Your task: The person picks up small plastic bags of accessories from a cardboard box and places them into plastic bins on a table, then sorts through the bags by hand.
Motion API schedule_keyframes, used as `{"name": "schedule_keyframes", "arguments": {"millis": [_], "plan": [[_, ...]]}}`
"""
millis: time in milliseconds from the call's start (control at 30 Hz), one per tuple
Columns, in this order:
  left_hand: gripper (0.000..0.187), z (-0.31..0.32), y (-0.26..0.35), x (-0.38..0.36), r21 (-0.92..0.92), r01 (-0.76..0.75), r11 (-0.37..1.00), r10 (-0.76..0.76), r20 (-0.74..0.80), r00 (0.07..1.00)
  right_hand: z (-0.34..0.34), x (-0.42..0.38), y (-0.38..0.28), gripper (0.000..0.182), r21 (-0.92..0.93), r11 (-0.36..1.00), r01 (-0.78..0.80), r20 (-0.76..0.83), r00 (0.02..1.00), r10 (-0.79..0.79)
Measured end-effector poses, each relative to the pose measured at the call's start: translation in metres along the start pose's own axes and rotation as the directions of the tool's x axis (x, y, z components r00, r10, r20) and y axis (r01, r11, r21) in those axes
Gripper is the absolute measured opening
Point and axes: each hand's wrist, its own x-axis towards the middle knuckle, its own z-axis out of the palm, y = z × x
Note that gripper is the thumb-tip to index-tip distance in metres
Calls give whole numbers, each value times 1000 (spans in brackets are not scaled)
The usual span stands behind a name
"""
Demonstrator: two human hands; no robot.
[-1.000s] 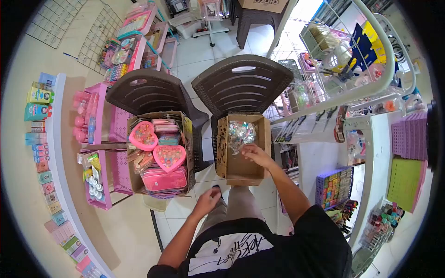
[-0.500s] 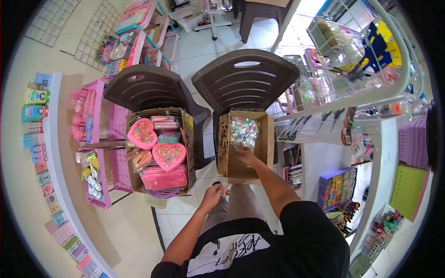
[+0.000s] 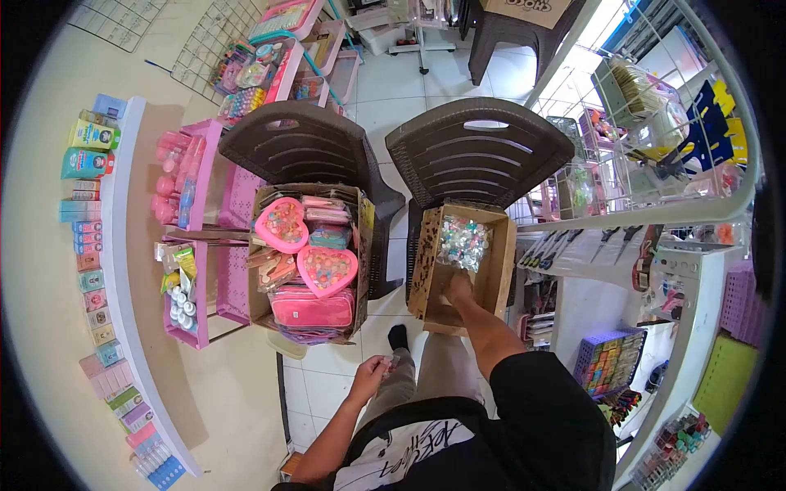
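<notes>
My left hand (image 3: 371, 378) is closed in a pinch on a small clear plastic packet (image 3: 391, 361), held over my leg to the left of the cardboard box (image 3: 490, 290). What the packet contains is too small to make out. Inside that box is my right hand (image 3: 459, 287), its fingers curled downward and partly hidden. Anything between those fingers cannot be seen. Just beyond them, a pile of shiny small packets (image 3: 463, 242) lies at the box's far end. The box rests on the seat of a dark brown plastic chair (image 3: 483, 147).
On the left, another chair (image 3: 291, 147) bears a carton (image 3: 364, 245) packed with pink heart-shaped cases (image 3: 327, 272) and a pink pouch (image 3: 313, 308). Pink racks (image 3: 211, 176) and a white shelf (image 3: 123, 213) line the left wall. A wire rack (image 3: 639, 214) with hanging scissors (image 3: 548, 250) stands right.
My right hand has drawn back from the pile toward the box's near side, its fingers now more curled. My left hand still holds the small packet. The whole view has shifted.
</notes>
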Motion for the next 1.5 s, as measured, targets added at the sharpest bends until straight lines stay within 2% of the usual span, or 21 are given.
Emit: {"name": "schedule_keyframes", "arguments": {"millis": [133, 167, 233, 267, 333, 400, 500, 600, 700, 833, 900, 967, 1033, 1133, 1233, 1300, 1367, 1400, 1433, 1467, 1500], "plan": [[29, 7, 7, -2, 5, 2, 1000, -2, 41, 999, 2, -16, 29, 55, 375, 922, -98, -137, 978, 160], [29, 9, 14, -4, 8, -10, 1000, 10, 52, 999, 1, -19, 31, 55, 375, 922, -99, -151, 974, 166], [22, 12, 29, -8, -70, 5, 998, 1, 82, 997, -4, -27, 30, 38, 886, 463, 29, -184, 938, 293], [20, 13, 36, -10, -127, -3, 992, 16, 99, 995, -28, -42, 20, 38, 883, 467, 40, -202, 932, 301], [20, 15, 53, -11, -189, -54, 981, 78, 122, 990, -129, -104, -23, 25, 997, 60, -46, 37, 989, 143], [20, 14, 63, -15, -248, -105, 963, 149, 164, 975, -176, -145, -41, 24, 997, -54, -50, 50, 999, 3], [19, 35, 121, -45, -218, -211, 953, 257, 212, 943, -217, -210, -59, 21, 975, -216, 54, -46, 998, 42], [19, 62, 148, -56, -223, -264, 938, 333, 377, 864, -237, -285, -60, 11, 968, -195, 157, -139, 985, 102], [18, 102, 162, -86, -213, -235, 949, 315, 565, 762, -243, -372, -57, 11, 888, -257, 381, -323, 915, 240], [18, 156, 153, -137, -147, -238, 960, 262, 767, 585, -236, -491, -42, 18, 798, -315, 514, -374, 832, 410], [16, 176, 146, -169, -96, -285, 954, 228, 847, 480, -228, -540, -34, 24, 759, -268, 593, -404, 753, 520], [15, 187, 139, -192, -24, -314, 949, 157, 900, 406, -222, -586, -25, 25, 803, -23, 595, -499, 694, 519], [15, 195, 129, -203, -44, -531, 846, 190, 956, 224, -220, -640, -17, 26, 798, 48, 601, -515, 638, 573], [13, 216, 121, -238, 15, -652, 758, 129, 976, 174, -227, -730, -3, 27, 752, 266, 603, -616, 498, 610], [9, 255, 106, -263, -16, -735, 678, 95, 993, 66, -229, -817, 29, 47, 587, 526, 615, -764, 207, 612], [8, 288, 97, -293, -87, -789, 608, 107, 994, -28, -238, -877, 48, 47, 588, 679, 438, -769, 46, 637], [6, 319, 90, -326, -160, -836, 525, 116, 986, -116, -244, -927, 76, 36, 724, 642, 253, -669, 31, 743], [7, 334, 87, -343, -227, -851, 473, 110, 974, -198, -246, -939, 93, 36, 721, 644, 257, -671, 23, 741], [9, 348, 82, -358, -293, -858, 422, 100, 956, -277, -245, -948, 111, 30, 729, 670, 144, -683, 79, 726], [9, 361, 77, -372, -294, -860, 417, 98, 955, -279, -242, -954, 126, 24, 723, 690, 32, -687, 137, 714], [12, 374, 73, -384, -398, -852, 339, 131, 917, -377, -238, -956, 140, 24, 724, 689, 37, -687, 133, 714]]}}
